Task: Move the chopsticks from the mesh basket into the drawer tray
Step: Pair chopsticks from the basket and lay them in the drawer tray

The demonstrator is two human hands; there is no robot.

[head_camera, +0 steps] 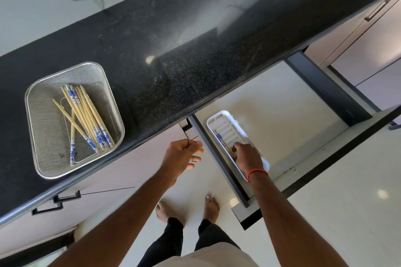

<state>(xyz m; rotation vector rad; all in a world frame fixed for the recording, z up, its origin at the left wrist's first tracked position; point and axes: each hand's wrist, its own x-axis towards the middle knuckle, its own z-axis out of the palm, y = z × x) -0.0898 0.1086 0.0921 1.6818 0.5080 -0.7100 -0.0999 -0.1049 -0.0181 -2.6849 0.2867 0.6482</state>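
- Black speckled countertop (pixel 195 60) runs slantwise across the frame, with pale marbled wall at the upper left and light floor tiles (pixel 325 212) at the lower right.
- Most of the chopsticks (pixel 86 119) lie in a loose, partly crossed bundle in the mesh basket (pixel 30 115), which stands on the counter at the left (wooden sticks with blue-and-white ends).
- At centre right, the chopstick in the tray (pixel 222 140) lies along the near side of the white slotted tray (pixel 219 115), with its patterned end pointing up the frame. Whether more than one lies there is unclear.
- The right hand (pixel 247 157) reaches down into the tray, knuckles up, with its fingers curled round the plain wooden end of that chopstick. A red band (pixel 257 172) circles the wrist.
- The tray sits at the left of the open drawer (pixel 271 97), on its pale bottom, close against the dark side wall.
- The left hand (pixel 182 156) hovers just under the counter edge, left of the drawer. Its fingers are loosely bent and hold nothing.
- Two bare feet (pixel 211 206) stand on the tiles at lower centre.
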